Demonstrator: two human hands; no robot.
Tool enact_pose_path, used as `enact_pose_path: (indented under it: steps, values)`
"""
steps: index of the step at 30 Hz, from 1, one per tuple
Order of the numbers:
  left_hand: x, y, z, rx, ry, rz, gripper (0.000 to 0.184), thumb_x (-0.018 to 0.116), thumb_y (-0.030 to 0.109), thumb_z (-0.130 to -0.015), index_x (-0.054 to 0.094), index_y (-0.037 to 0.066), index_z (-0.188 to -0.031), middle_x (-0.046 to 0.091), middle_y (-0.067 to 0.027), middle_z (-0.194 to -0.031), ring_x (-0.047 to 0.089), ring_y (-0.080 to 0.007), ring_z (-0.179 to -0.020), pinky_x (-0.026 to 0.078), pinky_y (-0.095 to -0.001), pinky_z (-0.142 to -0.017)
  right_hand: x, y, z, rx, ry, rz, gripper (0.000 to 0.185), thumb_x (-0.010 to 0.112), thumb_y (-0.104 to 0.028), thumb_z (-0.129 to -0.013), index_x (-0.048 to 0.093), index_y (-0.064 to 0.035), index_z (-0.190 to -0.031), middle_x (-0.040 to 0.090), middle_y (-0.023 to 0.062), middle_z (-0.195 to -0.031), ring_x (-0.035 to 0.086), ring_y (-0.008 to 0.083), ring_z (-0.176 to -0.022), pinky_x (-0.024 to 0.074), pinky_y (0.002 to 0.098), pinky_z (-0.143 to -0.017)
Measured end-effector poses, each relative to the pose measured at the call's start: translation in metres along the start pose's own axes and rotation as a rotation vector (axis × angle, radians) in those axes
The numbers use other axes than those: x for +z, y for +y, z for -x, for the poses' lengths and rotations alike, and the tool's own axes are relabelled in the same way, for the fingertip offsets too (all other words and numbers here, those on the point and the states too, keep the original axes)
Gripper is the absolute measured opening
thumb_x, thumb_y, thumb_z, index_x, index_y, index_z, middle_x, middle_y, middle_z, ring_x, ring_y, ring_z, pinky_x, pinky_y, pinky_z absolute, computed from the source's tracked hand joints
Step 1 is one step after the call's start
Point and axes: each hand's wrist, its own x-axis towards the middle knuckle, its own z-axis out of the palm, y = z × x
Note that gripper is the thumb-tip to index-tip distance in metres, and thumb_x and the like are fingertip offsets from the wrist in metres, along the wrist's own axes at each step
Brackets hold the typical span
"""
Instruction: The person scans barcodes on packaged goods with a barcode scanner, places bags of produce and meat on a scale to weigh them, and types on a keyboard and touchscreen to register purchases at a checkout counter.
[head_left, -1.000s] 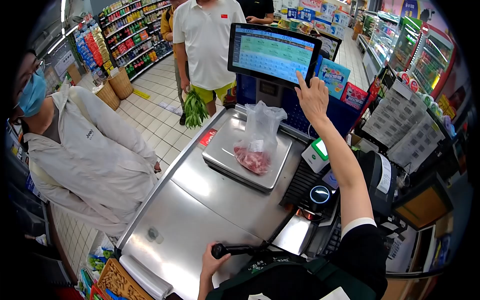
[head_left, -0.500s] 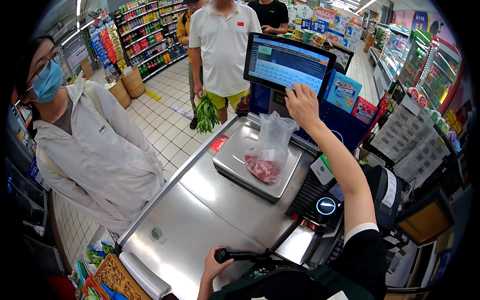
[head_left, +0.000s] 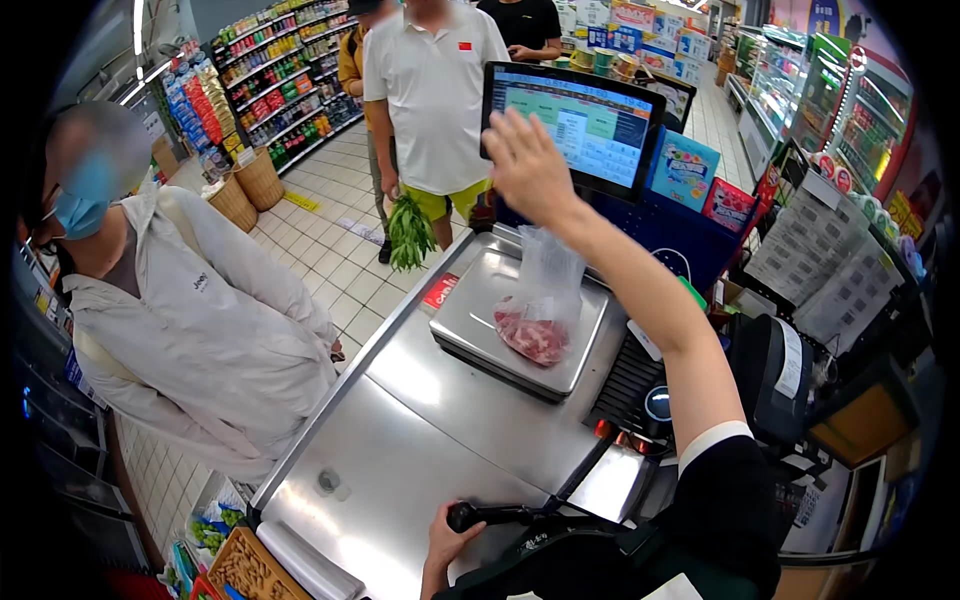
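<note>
Bagged meat [head_left: 535, 328], in neither hand: right fingers [head_left: 508, 142] loosely open, empty, before the monitor [head_left: 600, 125]; left fingers [head_left: 466, 533] curled closed on black handle [head_left: 463, 516]. Bag lies on metal scale [head_left: 478, 312], scale on steel tabletop [head_left: 410, 460].

Silver-grey counter [head_left: 400, 460], pinkish-red meat [head_left: 532, 335], white shirt [head_left: 435, 110] with red patch, yellow-green shorts [head_left: 440, 200], light-blue mask [head_left: 85, 197]
</note>
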Motion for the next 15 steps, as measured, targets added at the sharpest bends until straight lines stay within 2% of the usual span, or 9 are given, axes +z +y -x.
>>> enact_pose_path:
  steps: [2, 3, 6, 8, 9, 10, 13, 15]
  values:
    - [0.001, 0.000, -0.003, 0.016, -0.013, 0.018, 0.067, 0.087, 0.032, -0.061, 0.055, 0.005, -0.113, 0.065, -0.0115, -0.101, 0.062, -0.0248, -0.097, 0.048, -0.0346, -0.087, -0.031, -0.029, 0.027, -0.017, -0.018, -0.155, 0.048, 0.071, -0.020, -0.073, 0.053, -0.0046, -0.115, 0.053, 0.0129, -0.124, 0.045, 0.0294, -0.124, 0.0278, 0.0461, -0.110]
    - [0.000, 0.002, -0.003, 0.029, -0.014, 0.036, 0.067, 0.087, 0.033, -0.060, 0.055, 0.004, -0.112, 0.065, -0.0119, -0.100, 0.062, -0.0251, -0.096, 0.048, -0.0346, -0.087, -0.055, -0.044, 0.040, -0.020, -0.020, -0.235, 0.029, 0.063, -0.014, -0.075, 0.057, -0.0026, -0.102, 0.057, 0.0156, -0.111, 0.050, 0.0309, -0.115, 0.0327, 0.0462, -0.106]
    - [0.001, 0.020, -0.009, 0.102, -0.068, 0.007, 0.065, 0.087, 0.031, -0.060, 0.055, 0.004, -0.109, 0.064, -0.0118, -0.098, 0.062, -0.0248, -0.094, 0.048, -0.0349, -0.086, -0.104, -0.083, 0.113, 0.052, -0.240, -0.525, 0.027, 0.067, -0.016, -0.075, 0.056, -0.0042, -0.096, 0.057, 0.0136, -0.107, 0.053, 0.0310, -0.109, 0.0385, 0.0447, -0.099]
    - [0.006, 0.037, -0.016, 0.183, -0.124, 0.000, 0.064, 0.087, 0.031, -0.060, 0.054, 0.004, -0.108, 0.063, -0.0110, -0.097, 0.061, -0.0250, -0.093, 0.048, -0.0355, -0.085, -0.141, -0.107, 0.165, 0.178, -0.402, -0.752, 0.026, 0.069, -0.017, -0.075, 0.057, -0.0055, -0.095, 0.057, 0.0121, -0.103, 0.055, 0.0307, -0.103, 0.0440, 0.0427, -0.089]
    - [0.009, 0.046, -0.021, 0.240, -0.172, -0.029, 0.064, 0.087, 0.030, -0.060, 0.055, 0.004, -0.108, 0.063, -0.0107, -0.097, 0.061, -0.0250, -0.094, 0.047, -0.0357, -0.086, -0.159, -0.118, 0.191, 0.265, -0.470, -0.826, 0.022, 0.068, -0.016, -0.077, 0.058, -0.0062, -0.094, 0.058, 0.0114, -0.097, 0.059, 0.0300, -0.092, 0.0482, 0.0402, -0.077]
    - [0.012, 0.057, -0.024, 0.270, -0.211, -0.058, 0.064, 0.087, 0.030, -0.060, 0.055, 0.004, -0.109, 0.063, -0.0109, -0.098, 0.061, -0.0250, -0.095, 0.047, -0.0359, -0.086, -0.181, -0.126, 0.210, 0.347, -0.525, -0.916, 0.020, 0.066, -0.016, -0.079, 0.058, -0.0059, -0.093, 0.058, 0.0117, -0.092, 0.061, 0.0301, -0.084, 0.0496, 0.0399, -0.070]
    - [0.032, 0.098, -0.027, 0.401, -0.325, -0.041, 0.066, 0.086, 0.029, -0.060, 0.055, 0.004, -0.113, 0.062, -0.0113, -0.102, 0.061, -0.0255, -0.097, 0.047, -0.0363, -0.087, -0.249, -0.142, 0.258, 0.723, -0.654, -1.147, 0.017, 0.063, -0.013, -0.086, 0.061, -0.0010, -0.097, 0.061, 0.0138, -0.085, 0.063, 0.0300, -0.077, 0.0512, 0.0358, -0.067]
    - [0.047, 0.128, -0.023, 0.440, -0.433, -0.082, 0.063, 0.085, 0.027, -0.061, 0.056, 0.007, -0.113, 0.061, -0.0114, -0.105, 0.060, -0.0277, -0.099, 0.047, -0.0366, -0.087, -0.291, -0.143, 0.275, 0.901, -0.691, -1.121, 0.017, 0.063, -0.013, -0.086, 0.062, -0.0002, -0.097, 0.063, 0.0138, -0.085, 0.065, 0.0267, -0.076, 0.0515, 0.0340, -0.067]
